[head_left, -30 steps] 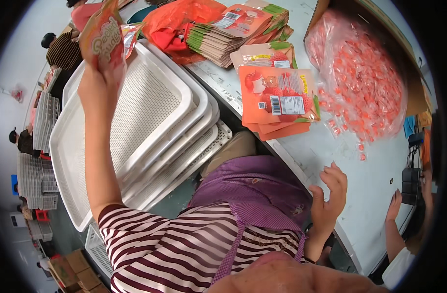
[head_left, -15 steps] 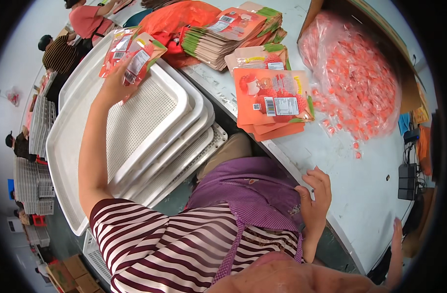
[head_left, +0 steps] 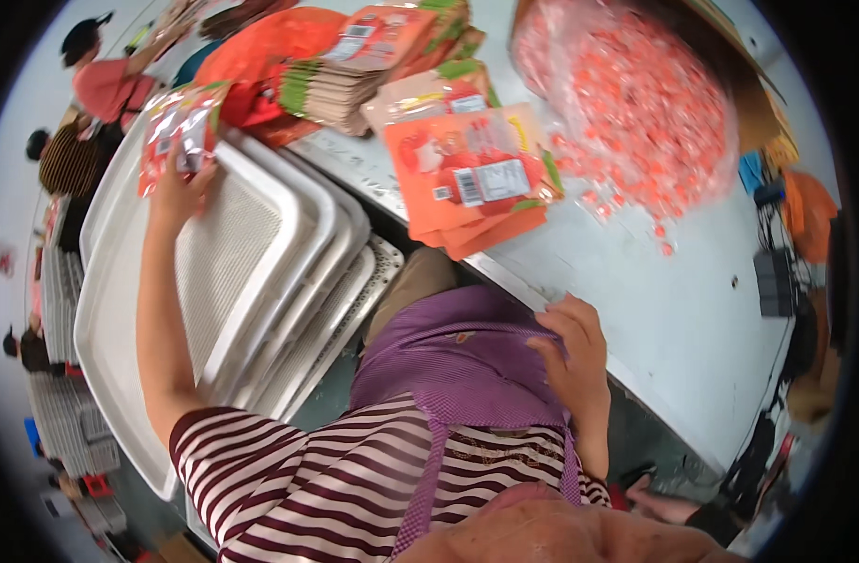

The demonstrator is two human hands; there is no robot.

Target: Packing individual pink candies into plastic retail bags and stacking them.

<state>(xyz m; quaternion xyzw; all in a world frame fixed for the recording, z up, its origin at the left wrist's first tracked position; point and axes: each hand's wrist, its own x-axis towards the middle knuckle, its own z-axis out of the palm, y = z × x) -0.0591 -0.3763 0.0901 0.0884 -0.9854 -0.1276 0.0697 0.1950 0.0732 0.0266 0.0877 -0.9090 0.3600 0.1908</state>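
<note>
My left hand (head_left: 174,195) reaches over the far end of the top white perforated tray (head_left: 237,239). Its fingers are on the near edge of a red and orange candy pouch (head_left: 187,124), which overlaps another one there; the fingertips are partly hidden. At the table's front edge, beside the purple apron (head_left: 457,347), my right hand (head_left: 579,361) hangs with fingers loosely apart and nothing in it. Beyond it lie several flat orange pouches (head_left: 476,174), slightly fanned and jutting over the table edge.
More trays are stacked under the top one. On the table (head_left: 664,338) are a pile of pouches (head_left: 331,94), an orange bag (head_left: 260,52) and a big clear bag of red wrapped candies (head_left: 645,122) by a cardboard box (head_left: 744,89). Co-workers (head_left: 110,89) stand at far left.
My left hand has lowered the pouch onto the tray's far end, over the other pouch. The whole view has shifted, while my right hand stays by the table edge.
</note>
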